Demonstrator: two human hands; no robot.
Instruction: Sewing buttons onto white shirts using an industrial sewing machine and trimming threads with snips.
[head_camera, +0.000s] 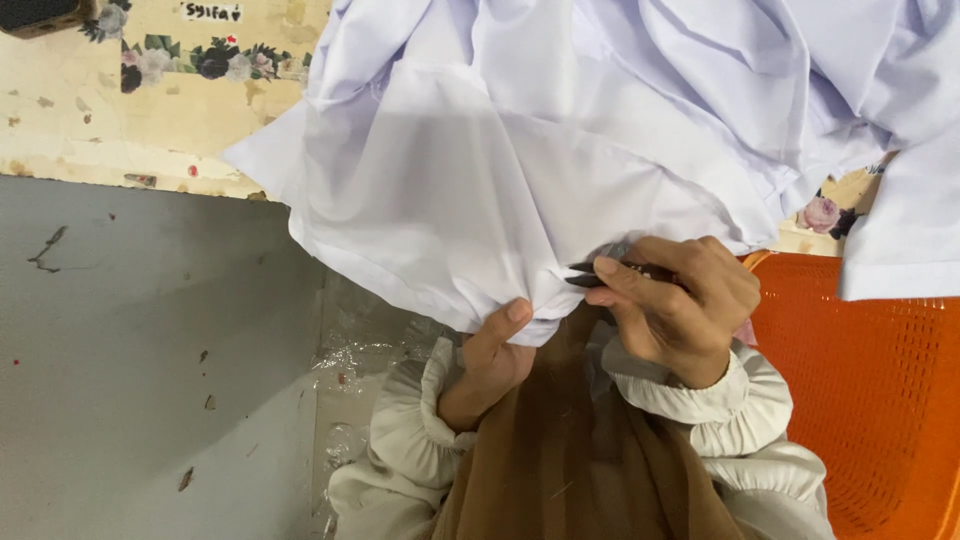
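From the head view, a white garment (520, 150) hangs down over the table (120, 110) edge, and the left hand (492, 358) pinches its lower hem, thumb pressed up against the cloth. The right hand (675, 300) has its fingers (625, 280) closed around small dark thread snips (590, 274), whose tips touch the hem just beside the left thumb. An orange plastic basket (880, 400) sits to the right, below the garment.

There is one view only — a camera on the person's head, facing down and forward. It is very near the two hands and the white cloth (520, 170), which fills the upper frame.
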